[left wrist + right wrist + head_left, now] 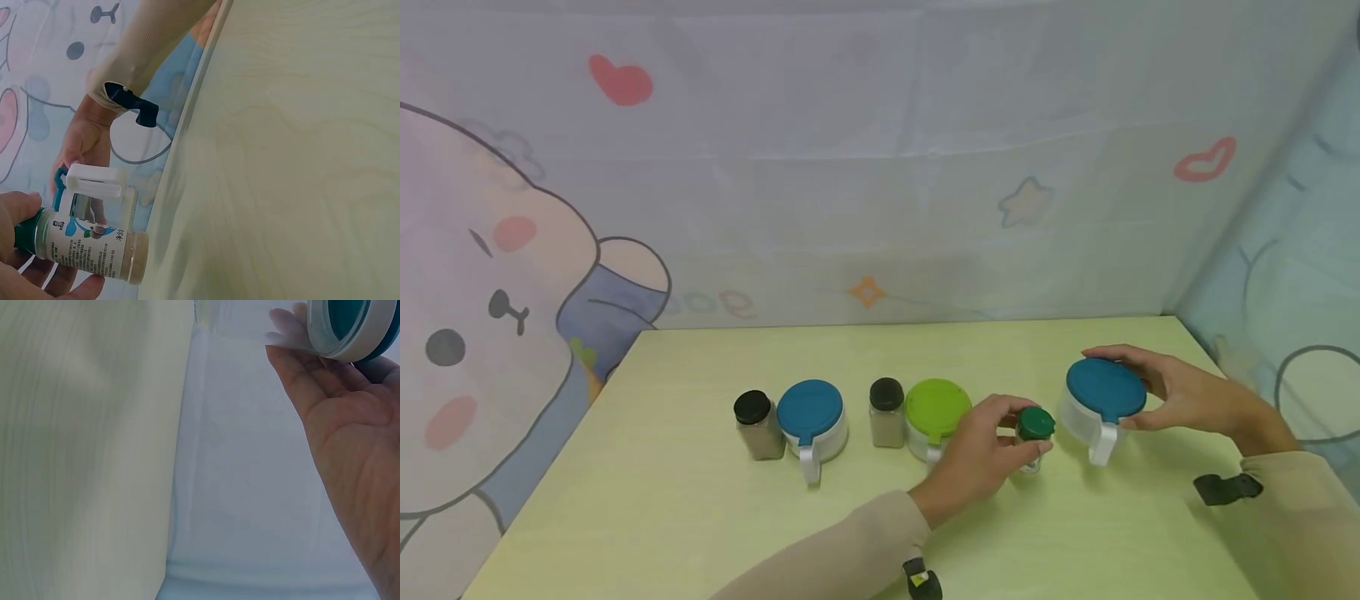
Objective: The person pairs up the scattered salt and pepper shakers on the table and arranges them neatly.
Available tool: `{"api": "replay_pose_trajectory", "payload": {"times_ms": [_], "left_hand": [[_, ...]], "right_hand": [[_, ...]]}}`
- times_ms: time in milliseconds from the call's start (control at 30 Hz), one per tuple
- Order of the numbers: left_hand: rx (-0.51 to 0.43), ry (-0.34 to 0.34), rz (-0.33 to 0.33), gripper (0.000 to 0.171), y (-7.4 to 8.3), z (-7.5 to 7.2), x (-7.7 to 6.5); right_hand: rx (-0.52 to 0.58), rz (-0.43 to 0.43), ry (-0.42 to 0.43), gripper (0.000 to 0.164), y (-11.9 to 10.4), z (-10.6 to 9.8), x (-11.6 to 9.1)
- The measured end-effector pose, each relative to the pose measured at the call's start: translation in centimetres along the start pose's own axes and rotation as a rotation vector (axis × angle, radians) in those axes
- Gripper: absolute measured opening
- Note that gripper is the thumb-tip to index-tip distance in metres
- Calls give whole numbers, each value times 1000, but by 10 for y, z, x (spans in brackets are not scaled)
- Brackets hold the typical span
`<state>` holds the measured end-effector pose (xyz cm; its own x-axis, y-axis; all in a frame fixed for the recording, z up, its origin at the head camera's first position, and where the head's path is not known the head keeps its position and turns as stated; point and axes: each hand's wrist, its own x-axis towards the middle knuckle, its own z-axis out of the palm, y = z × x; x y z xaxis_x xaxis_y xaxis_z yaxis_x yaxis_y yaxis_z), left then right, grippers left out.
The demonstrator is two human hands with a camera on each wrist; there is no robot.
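My left hand grips a small clear spice bottle with a green cap. In the left wrist view this spice bottle shows a printed white label and light brown contents at its base. My right hand holds a round seasoning jar with a blue lid and a white handle, just right of the bottle. The right wrist view shows the jar from below, its clear underside visible, with fingers around it. A seasoning jar with a green lid stands beside my left hand, which partly covers it.
Left of the green-lidded jar is a black-capped spice bottle. Farther left, another blue-lidded jar stands beside a second black-capped bottle. All stand on a pale wooden table, with a printed cloth hanging behind.
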<state>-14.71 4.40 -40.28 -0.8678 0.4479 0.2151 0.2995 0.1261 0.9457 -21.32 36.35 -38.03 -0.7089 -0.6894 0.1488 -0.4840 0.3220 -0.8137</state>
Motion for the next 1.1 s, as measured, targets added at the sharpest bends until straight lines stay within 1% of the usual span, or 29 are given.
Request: {"api": "replay_pose_trajectory", "payload": {"times_ms": [433,600,767,933,1100], "left_hand": [[16,10,-11,35,-1,-1,-3],[-3,13,-14,35,-1,-2,-4],[7,32,-18,34,-1,-3,-3],[47,61,-16,35,-4,-2,-2],[115,96,19,34,-6,1,-1]], "right_hand": [[-24,-23,-72,83,-2,11,13],[-13,-8,-88,82,-1,15,17],[-15,3,-100,83,0,18,20],[-14,6,-118,81,1,21,24],[-11,17,-127,81,1,23,26]]}}
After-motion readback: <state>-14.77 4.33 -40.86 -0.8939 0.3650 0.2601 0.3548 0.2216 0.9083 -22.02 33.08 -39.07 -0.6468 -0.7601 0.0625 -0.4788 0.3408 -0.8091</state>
